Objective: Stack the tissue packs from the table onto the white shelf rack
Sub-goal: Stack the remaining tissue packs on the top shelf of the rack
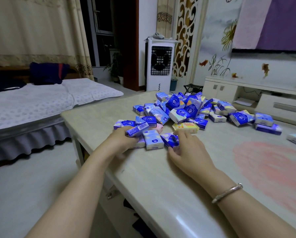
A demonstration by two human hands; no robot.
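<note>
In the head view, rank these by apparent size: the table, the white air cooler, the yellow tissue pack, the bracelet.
1. table
2. white air cooler
3. yellow tissue pack and bracelet: these look alike, and the bracelet is nearer the camera, so unranked.

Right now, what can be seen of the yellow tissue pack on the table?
The yellow tissue pack is the only yellow one: a flat rectangle in glossy wrap with an orange printed label. It lies face up on the table at the near edge of the blue pile, a blue pack against its right end. The right hand is just short of it.
</note>
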